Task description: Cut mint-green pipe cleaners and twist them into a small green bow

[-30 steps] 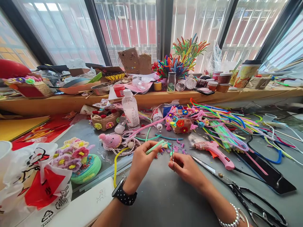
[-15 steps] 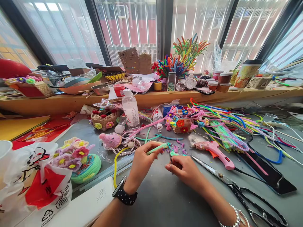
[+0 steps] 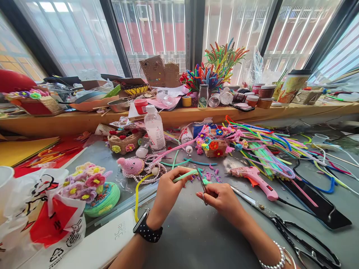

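My left hand (image 3: 171, 190) is closed around a light green pipe cleaner (image 3: 185, 175), whose tip points to the right. In my right hand (image 3: 220, 198) is a small pair of scissors (image 3: 202, 181), with fingers through the handles. The scissor blades reach up to the tip of the pipe cleaner. Just beyond my hands lie purple and green fuzzy clippings (image 3: 211, 173) on the grey table. A yellow pipe cleaner (image 3: 137, 198) curves beside my left wrist.
Right of my hands lie a pink glue gun (image 3: 252, 178) and large black-handled scissors (image 3: 280, 220). Behind are a flower basket (image 3: 215, 148), a clear bottle (image 3: 155, 129) and bundled pipe cleaners (image 3: 262, 158). A white box (image 3: 106, 239) and green flower piece (image 3: 103, 200) sit left.
The small scissors and my right hand have shifted slightly, and the blades appear a little further apart at the pipe cleaner's tip. My left hand stays almost still.
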Motion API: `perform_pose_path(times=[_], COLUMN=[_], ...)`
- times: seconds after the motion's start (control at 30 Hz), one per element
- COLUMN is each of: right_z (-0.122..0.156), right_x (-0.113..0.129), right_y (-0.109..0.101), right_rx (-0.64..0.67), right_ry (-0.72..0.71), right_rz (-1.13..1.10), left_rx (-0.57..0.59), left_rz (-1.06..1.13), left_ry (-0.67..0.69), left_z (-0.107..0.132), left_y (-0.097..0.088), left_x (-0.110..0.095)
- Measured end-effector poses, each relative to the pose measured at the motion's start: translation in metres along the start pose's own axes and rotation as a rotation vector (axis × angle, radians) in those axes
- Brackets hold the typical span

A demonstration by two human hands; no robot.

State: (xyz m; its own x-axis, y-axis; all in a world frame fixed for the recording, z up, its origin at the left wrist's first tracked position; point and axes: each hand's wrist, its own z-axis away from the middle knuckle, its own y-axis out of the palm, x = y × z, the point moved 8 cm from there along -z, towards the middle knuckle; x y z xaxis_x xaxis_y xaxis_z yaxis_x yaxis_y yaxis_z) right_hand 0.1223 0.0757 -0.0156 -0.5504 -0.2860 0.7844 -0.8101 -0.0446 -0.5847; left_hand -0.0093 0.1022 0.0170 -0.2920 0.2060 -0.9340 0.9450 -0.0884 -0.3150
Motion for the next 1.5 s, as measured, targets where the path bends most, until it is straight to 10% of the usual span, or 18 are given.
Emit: perform_pose_path(times=[0.3, 0.6, 1.1, 1.27, 1.5], right_z=[0.0, 0.003, 0.002, 0.002, 0.002], right_x=[-0.012, -0.034, 0.003, -0.007, -0.022], right_y=[-0.008, 0.005, 0.0, -0.006, -0.013], right_rx=[-0.089, 0.089, 0.055, -0.062, -0.162], right_ry=[0.114, 0.273, 0.077, 0.144, 0.258], right_rz=[0.037, 0.107, -0.698, -0.831, -0.842], left_rx=[0.016, 0.292, 0.788, 0.705, 0.294], left_rz=[0.035, 0.602, 0.474, 0.418, 0.338], left_ry=[-0.068, -0.381, -0.456, -0.372, -0.338], left_z=[0.0, 0.006, 0.041, 0.033, 0.009], left_y=[0.002, 0.031, 0.07, 0.068, 0.038], left_x=[0.003, 0.018, 0.008, 0.008, 0.021])
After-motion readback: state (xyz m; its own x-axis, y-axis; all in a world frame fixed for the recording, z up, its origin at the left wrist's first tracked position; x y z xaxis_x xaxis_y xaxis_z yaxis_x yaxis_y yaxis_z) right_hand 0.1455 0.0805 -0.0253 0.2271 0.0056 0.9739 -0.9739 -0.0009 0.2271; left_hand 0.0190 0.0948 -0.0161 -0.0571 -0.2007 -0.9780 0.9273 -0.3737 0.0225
